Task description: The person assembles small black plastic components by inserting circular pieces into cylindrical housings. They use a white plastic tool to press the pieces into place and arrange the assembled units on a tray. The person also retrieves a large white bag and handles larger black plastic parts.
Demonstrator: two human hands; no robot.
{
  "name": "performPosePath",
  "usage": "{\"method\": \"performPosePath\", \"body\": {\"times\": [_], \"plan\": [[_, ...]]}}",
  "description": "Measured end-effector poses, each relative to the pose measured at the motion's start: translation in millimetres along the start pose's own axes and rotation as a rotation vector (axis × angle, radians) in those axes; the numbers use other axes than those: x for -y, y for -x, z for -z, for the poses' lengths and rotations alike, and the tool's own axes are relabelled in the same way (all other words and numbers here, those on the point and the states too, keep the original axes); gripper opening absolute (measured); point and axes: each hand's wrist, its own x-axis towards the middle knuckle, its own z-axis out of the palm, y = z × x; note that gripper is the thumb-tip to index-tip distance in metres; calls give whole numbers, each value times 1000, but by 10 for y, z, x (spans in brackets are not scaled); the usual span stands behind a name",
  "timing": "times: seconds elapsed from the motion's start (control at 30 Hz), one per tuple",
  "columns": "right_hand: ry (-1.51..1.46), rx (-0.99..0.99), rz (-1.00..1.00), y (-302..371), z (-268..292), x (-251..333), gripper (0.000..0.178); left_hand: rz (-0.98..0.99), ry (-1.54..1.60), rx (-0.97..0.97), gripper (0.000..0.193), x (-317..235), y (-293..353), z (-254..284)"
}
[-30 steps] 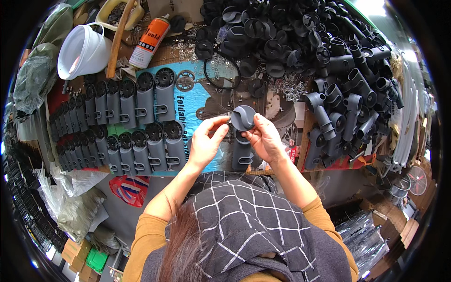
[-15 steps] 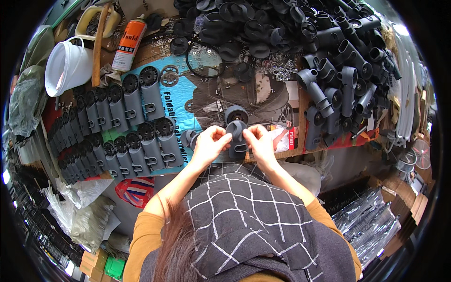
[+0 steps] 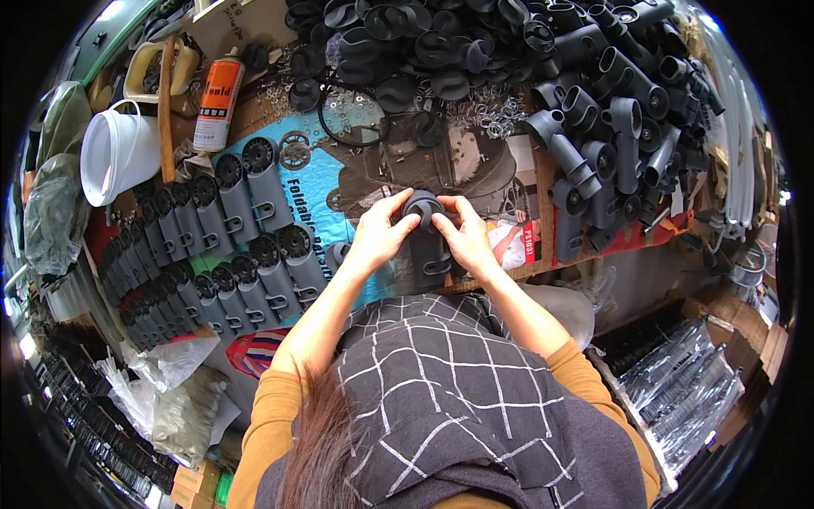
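Grips a cap with left hand clamped on its left edge and right hand clamped on its right. Holds it over the far end of a fitting, apparently touching, though partly hidden from view. Has rows of parts left of that fitting, a ring beyond it to the left, metal bits beyond it to the right.

Over at the desk, a cap sits between the left hand and the right hand, at the far end of a lone bracket by the near edge. Left of these run two rows of brackets; behind the rows, a stick lies between a bucket and a can. Piled caps fill the back, tube joints the right.
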Motion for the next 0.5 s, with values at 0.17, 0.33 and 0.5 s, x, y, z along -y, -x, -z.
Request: {"method": "performPosePath", "body": {"times": [0.17,0.33,0.5], "plan": [[-43,48,-35,-39,34,55,35,135,149,66,50,-37,-58,31],[49,27,-6,-59,10,87,30,101,50,25,46,-56,-66,24],[32,17,-11,-117,-39,62,29,101,39,27,42,-46,-121,-15]]}}
